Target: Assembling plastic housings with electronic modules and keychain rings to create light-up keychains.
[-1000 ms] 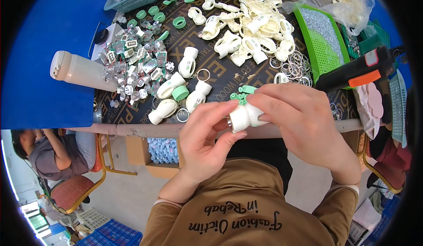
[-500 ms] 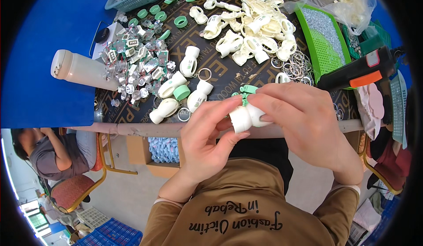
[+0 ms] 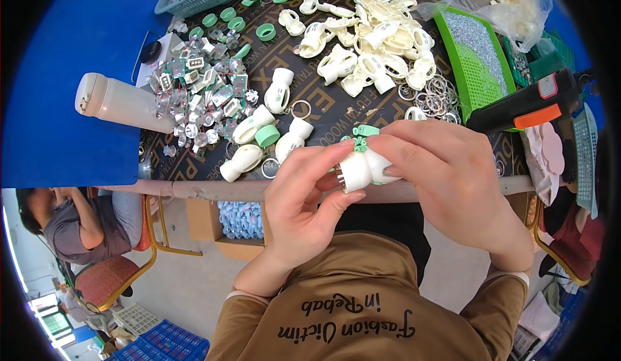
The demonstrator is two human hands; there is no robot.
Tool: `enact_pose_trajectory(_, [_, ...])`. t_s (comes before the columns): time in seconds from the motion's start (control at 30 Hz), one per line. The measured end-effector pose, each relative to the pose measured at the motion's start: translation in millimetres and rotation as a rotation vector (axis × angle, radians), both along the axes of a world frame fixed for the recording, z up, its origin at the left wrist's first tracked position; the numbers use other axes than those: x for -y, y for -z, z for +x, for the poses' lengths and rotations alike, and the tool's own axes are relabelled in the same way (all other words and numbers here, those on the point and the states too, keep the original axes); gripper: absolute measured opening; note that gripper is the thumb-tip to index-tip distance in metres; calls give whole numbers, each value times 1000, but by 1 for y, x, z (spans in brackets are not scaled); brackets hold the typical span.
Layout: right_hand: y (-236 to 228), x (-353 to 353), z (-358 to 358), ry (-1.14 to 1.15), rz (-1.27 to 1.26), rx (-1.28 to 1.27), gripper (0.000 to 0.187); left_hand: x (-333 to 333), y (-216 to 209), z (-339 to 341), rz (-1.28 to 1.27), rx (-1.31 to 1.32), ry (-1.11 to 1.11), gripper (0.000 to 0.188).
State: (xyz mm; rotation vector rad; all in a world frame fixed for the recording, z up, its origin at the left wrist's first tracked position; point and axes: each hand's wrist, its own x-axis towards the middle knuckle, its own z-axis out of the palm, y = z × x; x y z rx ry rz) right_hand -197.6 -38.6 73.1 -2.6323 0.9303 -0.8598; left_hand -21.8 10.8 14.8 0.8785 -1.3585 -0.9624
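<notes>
Just over the table's front edge, my left hand (image 3: pixel 301 202) and my right hand (image 3: pixel 446 173) grip one small white plastic casing (image 3: pixel 356 171), shaped like a little flashlight. My left thumb and fingers pinch its wide ridged end, which faces left. The right fingers press at its top, around small green pieces (image 3: pixel 361 142); part of the casing is hidden behind them. To the left of my left hand lie several similar white casings (image 3: pixel 242 160), a green ring (image 3: pixel 266 135) and metal key rings (image 3: pixel 270 168).
Small circuit boards with silver reflectors (image 3: pixel 200 96) are piled beside a whitish bottle (image 3: pixel 123 102). Cream casing halves (image 3: pixel 381 34) are heaped at the back. On the right are a green tray (image 3: pixel 458 57) of screws, loose key rings (image 3: pixel 440 96) and a black electric screwdriver (image 3: pixel 517 106).
The casing has turned slightly in my hands, so more of its notched left end shows. Both hands stay in nearly the same place.
</notes>
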Motion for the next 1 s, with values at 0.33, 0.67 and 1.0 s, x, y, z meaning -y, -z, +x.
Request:
enact_pose_trajectory(0.33, [0, 2, -1, -8, -12, 17, 36, 0, -3, -1, 22, 8, -2, 46])
enact_pose_trajectory(0.67, [-3, 0, -1, 2, -11, 4, 37, 0, -4, 0, 13, 7, 3, 46])
enact_pose_trajectory(1.0, [6, 1, 1, 0, -48, 6, 39, 1, -1, 3, 11, 70, -33, 40])
